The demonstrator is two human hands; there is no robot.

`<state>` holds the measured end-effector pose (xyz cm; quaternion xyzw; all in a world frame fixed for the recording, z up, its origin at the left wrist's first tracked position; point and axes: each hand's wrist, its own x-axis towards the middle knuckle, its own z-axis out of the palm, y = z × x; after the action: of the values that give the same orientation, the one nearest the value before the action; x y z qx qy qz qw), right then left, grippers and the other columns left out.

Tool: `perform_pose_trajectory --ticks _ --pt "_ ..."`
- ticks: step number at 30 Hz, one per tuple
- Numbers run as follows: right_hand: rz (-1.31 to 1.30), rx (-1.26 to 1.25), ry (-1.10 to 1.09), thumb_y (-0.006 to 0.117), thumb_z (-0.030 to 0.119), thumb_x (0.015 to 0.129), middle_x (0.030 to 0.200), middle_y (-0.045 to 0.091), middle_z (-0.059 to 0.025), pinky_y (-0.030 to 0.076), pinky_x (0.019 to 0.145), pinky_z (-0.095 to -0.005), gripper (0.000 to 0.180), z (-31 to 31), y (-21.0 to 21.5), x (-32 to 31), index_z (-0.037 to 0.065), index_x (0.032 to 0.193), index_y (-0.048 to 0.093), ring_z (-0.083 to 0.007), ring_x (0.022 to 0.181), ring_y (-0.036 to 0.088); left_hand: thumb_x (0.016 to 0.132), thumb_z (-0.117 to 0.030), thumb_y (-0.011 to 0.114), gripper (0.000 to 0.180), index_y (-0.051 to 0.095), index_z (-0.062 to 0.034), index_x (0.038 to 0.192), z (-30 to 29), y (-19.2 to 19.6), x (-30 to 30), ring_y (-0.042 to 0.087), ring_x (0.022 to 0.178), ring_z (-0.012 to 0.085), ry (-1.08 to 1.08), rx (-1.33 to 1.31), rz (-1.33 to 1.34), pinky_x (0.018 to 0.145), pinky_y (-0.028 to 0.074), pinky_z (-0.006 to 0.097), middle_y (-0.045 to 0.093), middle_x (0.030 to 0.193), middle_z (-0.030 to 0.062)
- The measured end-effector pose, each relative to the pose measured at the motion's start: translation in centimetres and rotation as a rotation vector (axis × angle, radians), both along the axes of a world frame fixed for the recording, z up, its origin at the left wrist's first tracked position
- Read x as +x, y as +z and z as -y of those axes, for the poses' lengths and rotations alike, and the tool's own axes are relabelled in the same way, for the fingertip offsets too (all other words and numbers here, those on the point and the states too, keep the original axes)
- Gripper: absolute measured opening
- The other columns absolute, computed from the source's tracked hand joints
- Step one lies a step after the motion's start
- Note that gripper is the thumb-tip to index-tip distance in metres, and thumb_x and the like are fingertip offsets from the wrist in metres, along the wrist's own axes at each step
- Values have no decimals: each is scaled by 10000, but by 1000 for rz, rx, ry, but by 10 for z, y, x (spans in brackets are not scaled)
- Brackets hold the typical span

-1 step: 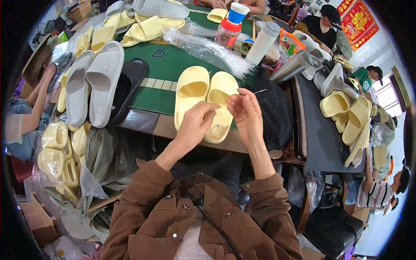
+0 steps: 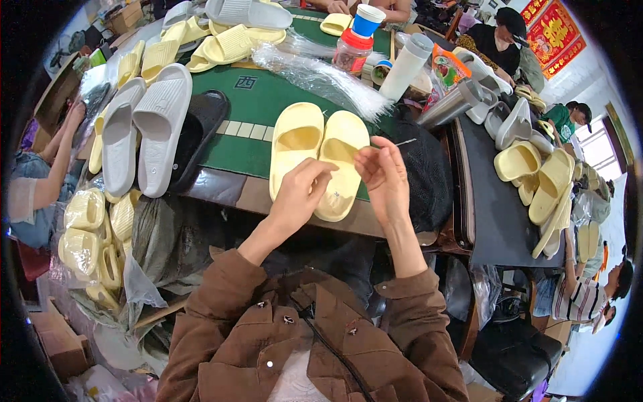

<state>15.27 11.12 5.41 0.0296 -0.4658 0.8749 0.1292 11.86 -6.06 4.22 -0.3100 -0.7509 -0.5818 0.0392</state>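
A pair of pale yellow slide slippers (image 2: 298,144) lies side by side on the green table mat (image 2: 254,100), toes pointing away from me. My left hand (image 2: 301,194) rests on the heel of the right slipper (image 2: 338,167), fingers pinched at its edge. My right hand (image 2: 383,175) hovers just right of that slipper, thumb and forefinger pinching a thin clear plastic tie (image 2: 405,142) that sticks out to the right. A bundle of the same clear ties (image 2: 321,75) lies on the mat behind the pair.
Grey slippers (image 2: 157,120) and a black one (image 2: 201,130) lie at left. A red-lidded jar (image 2: 349,53), white bottle (image 2: 408,63) and metal flask (image 2: 452,106) stand behind. A black mesh bag (image 2: 425,181) and more yellow slippers (image 2: 546,184) sit right. Other people (image 2: 40,181) work around.
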Motion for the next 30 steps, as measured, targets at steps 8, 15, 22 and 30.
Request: perform_pose_trajectory --ticks 8,15,22,30 --pt "-71 -41 -232 483 147 970 873 616 -40 481 664 -210 345 -50 6 16 57 1301 461 -83 727 562 794 17 583 99 592 -23 884 51 6 -9 582 826 312 246 -215 -453 715 477 381 594 871 117" --pt "124 207 -272 498 100 951 856 627 -45 390 553 -176 128 -51 -6 22 52 1069 515 -51 641 520 769 23 591 86 560 -14 840 59 4 -3 573 802 304 95 -214 -438 705 469 378 583 833 111" --pt "278 583 6 490 125 956 944 662 -84 416 529 -163 164 -22 -8 15 3 1049 548 -79 713 613 797 -3 566 55 558 -14 851 52 -9 -4 572 798 317 -30 -189 -240 700 466 379 578 825 123" --pt "148 1037 62 498 123 930 1173 599 -165 435 930 -311 336 6 -14 -4 -51 1217 472 -231 1088 583 859 -106 571 195 612 2 1015 42 -25 -44 587 921 355 73 -211 -226 801 475 394 612 987 174"
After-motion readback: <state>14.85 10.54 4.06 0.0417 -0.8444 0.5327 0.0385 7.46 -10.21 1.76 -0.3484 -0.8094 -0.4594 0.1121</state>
